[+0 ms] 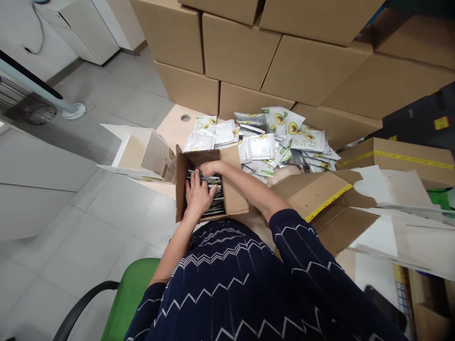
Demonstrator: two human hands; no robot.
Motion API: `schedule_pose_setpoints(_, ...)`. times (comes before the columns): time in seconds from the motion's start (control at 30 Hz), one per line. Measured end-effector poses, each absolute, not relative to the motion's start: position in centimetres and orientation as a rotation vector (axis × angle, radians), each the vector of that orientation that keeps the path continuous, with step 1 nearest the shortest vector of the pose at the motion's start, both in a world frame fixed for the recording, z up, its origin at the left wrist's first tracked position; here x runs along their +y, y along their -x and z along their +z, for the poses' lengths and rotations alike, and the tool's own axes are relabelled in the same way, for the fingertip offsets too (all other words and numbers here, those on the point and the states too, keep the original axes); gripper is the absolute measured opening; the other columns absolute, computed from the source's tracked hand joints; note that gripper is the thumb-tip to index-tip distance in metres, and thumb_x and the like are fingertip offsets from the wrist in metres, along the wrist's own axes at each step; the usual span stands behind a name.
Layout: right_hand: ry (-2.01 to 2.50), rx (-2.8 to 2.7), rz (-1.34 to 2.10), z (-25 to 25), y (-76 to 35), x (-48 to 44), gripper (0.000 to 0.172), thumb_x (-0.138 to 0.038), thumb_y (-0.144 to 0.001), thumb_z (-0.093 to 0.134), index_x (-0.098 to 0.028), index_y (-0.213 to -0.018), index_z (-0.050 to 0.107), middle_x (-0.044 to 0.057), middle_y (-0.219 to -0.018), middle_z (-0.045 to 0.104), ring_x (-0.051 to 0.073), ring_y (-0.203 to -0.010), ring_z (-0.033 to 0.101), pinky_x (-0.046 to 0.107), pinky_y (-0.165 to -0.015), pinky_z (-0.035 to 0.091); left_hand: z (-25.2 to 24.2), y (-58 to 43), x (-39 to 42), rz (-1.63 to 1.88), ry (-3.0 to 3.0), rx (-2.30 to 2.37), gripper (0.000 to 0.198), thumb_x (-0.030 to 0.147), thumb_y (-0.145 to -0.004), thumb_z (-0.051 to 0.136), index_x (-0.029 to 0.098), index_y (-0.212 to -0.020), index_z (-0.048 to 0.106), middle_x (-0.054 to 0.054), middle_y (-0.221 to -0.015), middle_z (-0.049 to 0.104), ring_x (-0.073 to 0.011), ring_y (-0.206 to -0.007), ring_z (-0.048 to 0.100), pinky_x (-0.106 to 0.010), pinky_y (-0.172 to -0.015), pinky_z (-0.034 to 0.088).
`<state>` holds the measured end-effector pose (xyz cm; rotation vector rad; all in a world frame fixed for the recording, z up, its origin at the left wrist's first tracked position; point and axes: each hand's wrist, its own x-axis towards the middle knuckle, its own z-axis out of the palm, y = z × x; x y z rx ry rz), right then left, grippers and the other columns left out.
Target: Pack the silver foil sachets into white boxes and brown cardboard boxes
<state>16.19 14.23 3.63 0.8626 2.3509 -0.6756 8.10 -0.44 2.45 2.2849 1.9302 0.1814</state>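
An open cardboard box (236, 189) stands at the table's front edge, close to my body. Inside it, flat sachets (215, 201) are packed upright in a row. My left hand (198, 192) lies over the sachets with its fingers stretched out, touching their top edges. At the far end of the row, my right hand (210, 167) reaches in with curled fingers; their tips, and whatever they hold, are hidden. Behind the box lies a loose pile of white sachets (261, 147) printed with avocados and green lettering.
A white carton (137, 154) with raised flaps stands left of the box. Stacked brown cartons (241, 52) form a wall behind. Opened cardboard (320, 199) and white cartons (408, 232) crowd the right. A green chair (133, 293) is at lower left.
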Motion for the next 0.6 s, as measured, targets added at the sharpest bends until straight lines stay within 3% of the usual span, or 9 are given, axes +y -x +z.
schedule_pose_setpoints(0.1,-0.894,2.412,-0.765,5.9,-17.1,13.8,0.034,-0.011,-0.085,0.056,-0.001,-0.114,0.072,0.020,-0.114,0.072,0.024,-0.096,0.069,0.026,-0.077,0.050,2.4,-8.2,-0.5,0.207,-2.280,1.933,0.052,0.053,-0.096,0.041,0.011,-0.108,0.071,-0.019,-0.160,0.031,-0.0391,-0.146,0.032,-0.057,-0.116,0.031)
schedule_pose_setpoints(0.23,-1.046,2.681,-1.488,9.1,-21.9,14.5,0.030,-0.021,-0.086,0.063,-0.012,-0.113,0.069,0.008,-0.101,0.075,0.014,-0.084,0.069,0.021,-0.075,0.051,2.1,-8.1,-0.6,0.230,-2.260,1.938,0.054,0.054,-0.096,0.042,0.009,-0.108,0.070,-0.022,-0.159,0.031,-0.0398,-0.147,0.031,-0.055,-0.118,0.030)
schedule_pose_setpoints(0.33,-1.754,2.677,-1.816,9.0,-27.2,16.2,0.026,-0.034,-0.090,0.060,-0.015,-0.107,0.065,0.005,-0.090,0.073,0.011,-0.071,0.066,0.022,-0.069,0.052,1.9,-8.0,-0.7,0.243,-2.255,1.922,0.054,0.053,-0.096,0.043,0.008,-0.107,0.071,-0.023,-0.160,0.030,-0.0402,-0.147,0.029,-0.054,-0.118,0.029)
schedule_pose_setpoints(0.43,-2.755,2.287,-1.313,5.8,-31.7,17.8,0.018,-0.030,-0.091,0.057,-0.015,-0.100,0.062,0.008,-0.094,0.070,0.014,-0.078,0.067,0.026,-0.074,0.053,1.8,-7.9,-0.7,0.248,-2.270,1.918,0.053,0.053,-0.096,0.043,0.008,-0.106,0.070,-0.023,-0.159,0.030,-0.0401,-0.147,0.029,-0.055,-0.118,0.029)
schedule_pose_setpoints(0.5,-2.932,1.963,-0.905,2.9,-33.5,17.8,0.020,-0.025,-0.087,0.061,-0.011,-0.103,0.061,0.013,-0.105,0.068,0.021,-0.098,0.066,0.031,-0.087,0.050,1.8,-7.9,-0.7,0.254,-2.270,1.922,0.052,0.052,-0.096,0.043,0.008,-0.105,0.070,-0.024,-0.159,0.031,-0.0402,-0.147,0.029,-0.055,-0.118,0.030)
schedule_pose_setpoints(0.6,-2.890,1.614,-0.850,-1.0,-34.4,16.7,0.043,-0.029,-0.083,0.069,-0.006,-0.117,0.056,0.021,-0.115,0.063,0.028,-0.111,0.061,0.036,-0.094,0.046,1.8,-8.0,-0.7,0.265,-2.256,1.922,0.051,0.052,-0.095,0.045,0.009,-0.103,0.070,-0.024,-0.159,0.031,-0.0401,-0.147,0.030,-0.056,-0.118,0.030)
